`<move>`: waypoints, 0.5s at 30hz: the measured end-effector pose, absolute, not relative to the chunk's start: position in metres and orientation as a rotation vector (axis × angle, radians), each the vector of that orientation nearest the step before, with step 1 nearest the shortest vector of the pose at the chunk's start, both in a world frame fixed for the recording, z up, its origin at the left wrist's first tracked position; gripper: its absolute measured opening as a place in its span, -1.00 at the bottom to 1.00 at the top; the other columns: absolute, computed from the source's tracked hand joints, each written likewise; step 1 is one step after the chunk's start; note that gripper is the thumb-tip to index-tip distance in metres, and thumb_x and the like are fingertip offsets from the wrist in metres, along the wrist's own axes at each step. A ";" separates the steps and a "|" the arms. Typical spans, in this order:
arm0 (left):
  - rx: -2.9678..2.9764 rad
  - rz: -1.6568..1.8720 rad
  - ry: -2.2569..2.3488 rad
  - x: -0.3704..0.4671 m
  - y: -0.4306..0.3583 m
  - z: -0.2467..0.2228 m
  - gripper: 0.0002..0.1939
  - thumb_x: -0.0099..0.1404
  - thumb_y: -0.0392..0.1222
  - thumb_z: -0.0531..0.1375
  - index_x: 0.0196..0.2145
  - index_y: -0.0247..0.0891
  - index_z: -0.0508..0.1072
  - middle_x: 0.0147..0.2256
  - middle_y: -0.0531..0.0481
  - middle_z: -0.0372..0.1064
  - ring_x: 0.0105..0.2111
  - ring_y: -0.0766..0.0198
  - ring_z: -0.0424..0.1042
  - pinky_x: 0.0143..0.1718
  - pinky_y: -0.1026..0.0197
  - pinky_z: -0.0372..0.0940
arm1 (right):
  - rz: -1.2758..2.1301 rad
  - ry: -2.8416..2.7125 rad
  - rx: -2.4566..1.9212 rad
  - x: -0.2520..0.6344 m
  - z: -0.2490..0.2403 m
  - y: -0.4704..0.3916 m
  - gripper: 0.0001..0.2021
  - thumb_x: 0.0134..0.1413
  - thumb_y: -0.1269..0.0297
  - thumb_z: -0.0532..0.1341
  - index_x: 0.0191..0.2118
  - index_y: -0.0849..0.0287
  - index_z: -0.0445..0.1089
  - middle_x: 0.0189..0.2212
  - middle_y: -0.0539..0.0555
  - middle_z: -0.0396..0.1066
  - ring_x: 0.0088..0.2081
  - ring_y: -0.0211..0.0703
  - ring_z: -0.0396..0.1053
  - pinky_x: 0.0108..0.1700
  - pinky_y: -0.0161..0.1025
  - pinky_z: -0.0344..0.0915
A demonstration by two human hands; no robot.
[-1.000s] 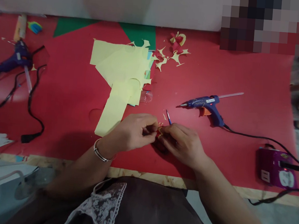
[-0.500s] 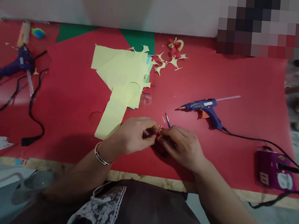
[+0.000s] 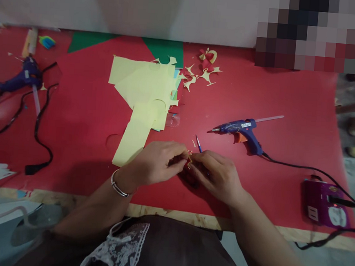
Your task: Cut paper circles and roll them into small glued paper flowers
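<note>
Near the front of the red-covered table, my left hand point(image 3: 164, 162) and my right hand point(image 3: 215, 175) meet with fingertips pinched. Between them is a small yellow-and-red paper piece point(image 3: 190, 160), mostly hidden by the fingers. Both hands grip it from opposite sides. Just beyond my right fingers lies a thin blue pen-like tool point(image 3: 198, 143), its lower part covered by the hand. A blue glue gun point(image 3: 242, 130) with an orange trigger rests on its side to the right, its nozzle pointing left. Left of my hands are overlapping pale yellow paper sheets point(image 3: 134, 133).
Yellow and red paper scraps point(image 3: 206, 74) lie at the back. A purple box point(image 3: 325, 204) with plugged-in cords stands at the right edge. Another blue glue gun point(image 3: 24, 76) and black cables point(image 3: 38, 126) are on the left. Green paper point(image 3: 165, 50) lies along the back wall.
Both hands stay pinched at the same spot, with slight finger movement. A little more of the yellow paper edge shows between them. The camera view has shifted slightly.
</note>
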State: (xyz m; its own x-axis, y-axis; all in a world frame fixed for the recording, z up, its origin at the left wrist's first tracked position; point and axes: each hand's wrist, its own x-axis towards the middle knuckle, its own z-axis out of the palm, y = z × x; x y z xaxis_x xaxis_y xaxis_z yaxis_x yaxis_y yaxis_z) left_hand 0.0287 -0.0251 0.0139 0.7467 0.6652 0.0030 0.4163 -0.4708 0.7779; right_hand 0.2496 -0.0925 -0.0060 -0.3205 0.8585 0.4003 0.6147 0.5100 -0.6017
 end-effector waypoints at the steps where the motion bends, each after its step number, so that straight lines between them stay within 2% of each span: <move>1: 2.140 0.390 0.809 0.029 -0.025 0.014 -0.89 0.47 -0.24 0.14 -0.24 -0.25 0.45 -0.35 0.02 0.48 -0.38 0.32 0.45 -0.31 0.25 0.31 | 0.450 -2.055 -1.203 0.250 -0.007 -0.093 -0.97 0.40 0.36 0.27 -0.11 0.17 0.45 -0.36 0.06 0.55 -0.42 -0.25 0.46 -0.35 -0.32 0.34; 10: 2.185 0.333 0.774 0.026 -0.023 0.013 -0.84 0.54 -0.18 0.12 -0.20 -0.25 0.45 -0.33 0.02 0.47 -0.36 0.31 0.43 -0.30 0.23 0.28 | 0.434 -2.085 -1.209 0.253 -0.010 -0.093 -0.95 0.43 0.37 0.23 -0.13 0.16 0.45 -0.39 0.04 0.52 -0.42 -0.24 0.45 -0.35 -0.32 0.34; 15: 2.174 0.330 0.726 0.025 -0.020 0.018 -0.84 0.55 -0.22 0.11 -0.21 -0.25 0.44 -0.32 0.03 0.46 -0.35 0.31 0.40 -0.29 0.22 0.26 | 0.458 -2.062 -1.198 0.252 -0.008 -0.092 -0.93 0.44 0.34 0.24 -0.11 0.17 0.48 -0.38 0.06 0.56 -0.41 -0.23 0.49 -0.35 -0.31 0.38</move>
